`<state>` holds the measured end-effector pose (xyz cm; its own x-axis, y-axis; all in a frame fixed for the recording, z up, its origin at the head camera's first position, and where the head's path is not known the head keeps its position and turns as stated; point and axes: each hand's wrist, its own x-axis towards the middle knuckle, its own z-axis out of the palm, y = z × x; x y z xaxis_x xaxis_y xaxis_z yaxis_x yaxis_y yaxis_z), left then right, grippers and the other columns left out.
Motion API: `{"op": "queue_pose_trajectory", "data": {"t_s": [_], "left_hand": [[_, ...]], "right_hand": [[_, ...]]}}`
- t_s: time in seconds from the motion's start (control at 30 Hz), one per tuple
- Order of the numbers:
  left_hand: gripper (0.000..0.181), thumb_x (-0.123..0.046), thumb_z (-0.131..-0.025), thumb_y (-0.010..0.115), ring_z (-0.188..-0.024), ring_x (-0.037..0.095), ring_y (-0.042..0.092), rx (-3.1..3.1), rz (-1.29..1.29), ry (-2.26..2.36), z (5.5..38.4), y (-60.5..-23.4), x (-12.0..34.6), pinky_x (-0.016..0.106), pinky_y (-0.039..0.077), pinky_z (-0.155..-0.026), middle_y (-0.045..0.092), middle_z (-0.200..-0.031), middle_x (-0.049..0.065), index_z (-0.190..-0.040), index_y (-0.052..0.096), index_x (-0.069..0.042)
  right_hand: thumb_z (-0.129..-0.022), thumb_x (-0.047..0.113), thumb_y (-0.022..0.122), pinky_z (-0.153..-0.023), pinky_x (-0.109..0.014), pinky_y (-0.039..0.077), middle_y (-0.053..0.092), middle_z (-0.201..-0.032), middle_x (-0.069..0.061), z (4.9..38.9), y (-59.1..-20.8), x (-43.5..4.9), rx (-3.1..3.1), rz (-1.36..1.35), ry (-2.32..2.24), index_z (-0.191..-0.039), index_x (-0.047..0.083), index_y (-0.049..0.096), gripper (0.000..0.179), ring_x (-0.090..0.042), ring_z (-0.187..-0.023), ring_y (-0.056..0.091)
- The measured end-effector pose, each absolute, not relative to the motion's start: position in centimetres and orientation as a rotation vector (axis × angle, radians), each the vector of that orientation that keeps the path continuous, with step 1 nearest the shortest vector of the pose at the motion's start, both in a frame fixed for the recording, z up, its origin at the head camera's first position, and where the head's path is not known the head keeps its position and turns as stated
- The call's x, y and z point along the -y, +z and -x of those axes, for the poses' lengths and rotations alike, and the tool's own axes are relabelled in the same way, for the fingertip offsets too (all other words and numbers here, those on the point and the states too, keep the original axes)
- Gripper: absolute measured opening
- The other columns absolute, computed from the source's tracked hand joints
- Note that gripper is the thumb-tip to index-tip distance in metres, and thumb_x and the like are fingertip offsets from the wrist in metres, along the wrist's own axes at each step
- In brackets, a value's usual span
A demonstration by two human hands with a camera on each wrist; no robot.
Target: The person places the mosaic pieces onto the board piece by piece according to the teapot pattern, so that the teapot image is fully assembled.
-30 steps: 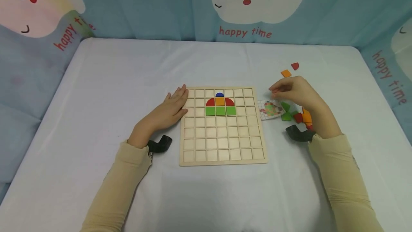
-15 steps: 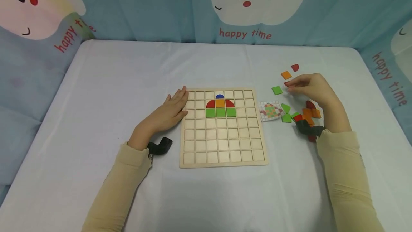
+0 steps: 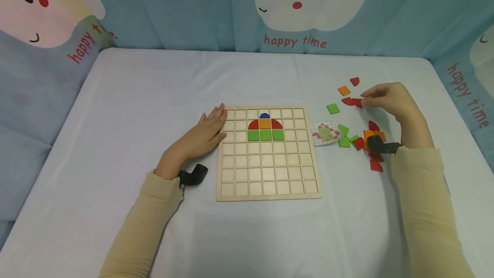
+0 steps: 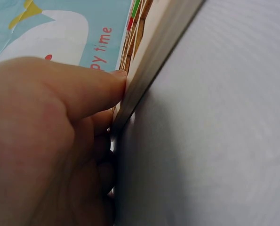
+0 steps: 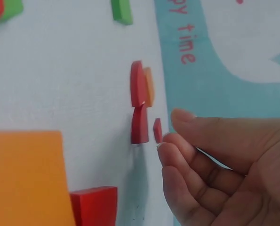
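My left hand (image 3: 198, 134) rests with extended fingers along the left edge of a wooden grid board (image 3: 268, 196). In the left wrist view, the thumb (image 4: 100, 89) touches the board's side. Set in the grid are a blue half-round piece (image 3: 264, 115), an orange square (image 3: 265, 123) flanked by red quarter-rounds, and a row of green squares (image 3: 265, 135). Off to the right, my right hand (image 3: 395, 100) hovers with loosely bent fingers, its fingertips near two red quarter-round pieces (image 3: 347, 101). In the right wrist view, thumb and fingers are apart with nothing between them.
A small pattern card (image 3: 325, 133) lies against the board's right side. Beyond it are loose green pieces (image 3: 344, 142) and a pile of orange and red pieces, partly under the right wrist camera (image 3: 380, 145). A green square (image 3: 332, 108) and orange square (image 3: 344, 90) lie farther back.
My right hand has moved rightward from over the card, uncovering the green square and the two red pieces near its fingertips. The left hand and the board's pieces stay as they were.
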<state>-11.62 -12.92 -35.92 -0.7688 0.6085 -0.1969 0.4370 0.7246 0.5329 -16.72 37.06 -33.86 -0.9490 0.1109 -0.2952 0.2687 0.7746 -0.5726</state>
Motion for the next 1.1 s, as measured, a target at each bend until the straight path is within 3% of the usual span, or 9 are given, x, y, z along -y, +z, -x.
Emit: {"op": "queue_pose_trajectory", "data": {"t_s": [0.17, 0.4, 0.63, 1.1], "left_hand": [[0.062, -0.022, -0.103, 0.038, -0.143, 0.029, -0.003, -2.567, -0.81, 0.666, 11.6, -35.9, 12.8, 0.047, -0.003, -0.113, -0.005, -0.156, 0.017, -0.149, 0.005, 0.004], [0.062, -0.022, -0.103, 0.038, -0.143, 0.028, -0.003, -2.568, -0.809, 0.652, 11.7, -35.9, 12.7, 0.046, -0.003, -0.114, -0.005, -0.156, 0.017, -0.149, 0.005, 0.004], [0.062, -0.02, -0.103, 0.039, -0.143, 0.031, -0.002, -2.577, -0.813, 0.655, 11.6, -35.7, 12.8, 0.048, -0.002, -0.113, -0.004, -0.156, 0.019, -0.148, 0.006, 0.006], [0.062, -0.019, -0.102, 0.04, -0.143, 0.031, -0.001, -2.582, -0.812, 0.666, 11.6, -35.6, 12.8, 0.048, -0.002, -0.113, -0.003, -0.156, 0.019, -0.148, 0.007, 0.006]], "right_hand": [[-0.081, 0.05, 0.068, -0.083, -0.047, 0.044, 0.059, -0.11, -0.008, 18.2, -36.1, -38.9, -2.734, -0.317, -0.78, -0.114, 0.016, 0.067, 0.048, -0.028, -0.102, 0.046], [-0.086, 0.033, 0.069, -0.086, -0.058, 0.039, 0.053, -0.115, -0.026, 16.6, -33.0, -35.4, -2.699, -0.258, -0.791, -0.118, -0.003, 0.06, 0.049, -0.039, -0.103, 0.044], [-0.085, 0.024, 0.071, -0.08, -0.057, 0.041, 0.059, -0.105, -0.026, 16.7, -32.6, -34.1, -2.74, -0.217, -0.707, -0.108, -0.006, 0.062, 0.039, -0.038, -0.096, 0.046], [-0.086, 0.023, 0.071, -0.085, -0.058, 0.039, 0.059, -0.11, -0.027, 16.4, -32.5, -34.3, -2.714, -0.151, -0.704, -0.113, -0.005, 0.062, 0.04, -0.04, -0.101, 0.045]]}}
